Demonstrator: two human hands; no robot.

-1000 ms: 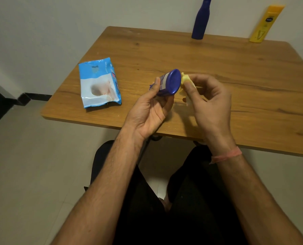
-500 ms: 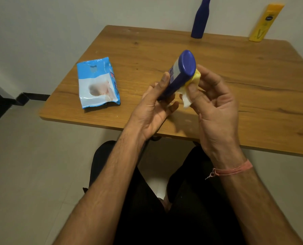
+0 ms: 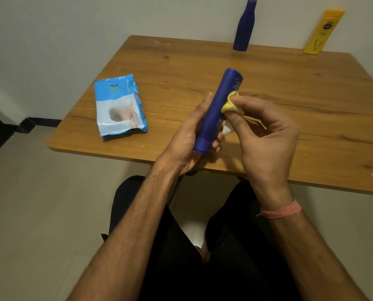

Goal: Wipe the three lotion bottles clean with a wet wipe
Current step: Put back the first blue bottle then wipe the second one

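Left hand (image 3: 187,137) is gripping the lower end of a blue lotion bottle (image 3: 217,109), fingers wrapped round it, holding it up off the table (image 3: 311,94) near the front edge, tilted with the far end pointing away. Right hand (image 3: 266,135) is pinching a bunched wet wipe (image 3: 230,104), yellowish, against the bottle's right side about midway up. Thumb and fingertips are closed on the wipe.

Step in hand, as I judge it: wiping the body of this first bottle. To do it well: keep the wipe pressed flat, not balled; run it along the full length; be turning the bottle in the left hand so every side gets covered; shift the left grip to reach the part under the fingers; don't skip the end faces.

Two more bottles are standing at the back by the wall, well apart from the hands: a dark blue bottle (image 3: 244,25) and a yellow bottle (image 3: 323,32), leaning a bit. They look untouched, so likely most of the task is left. Wipes pack (image 3: 119,105) is lying on the table's left part.

Hard to tell: the held bottle's label is mostly facing away, text unreadable. Cap end is hidden in the left palm. How much wipe is folded inside the right fingers is not visible; a white bit is showing below them. Any dirt on the bottles is too small to see.
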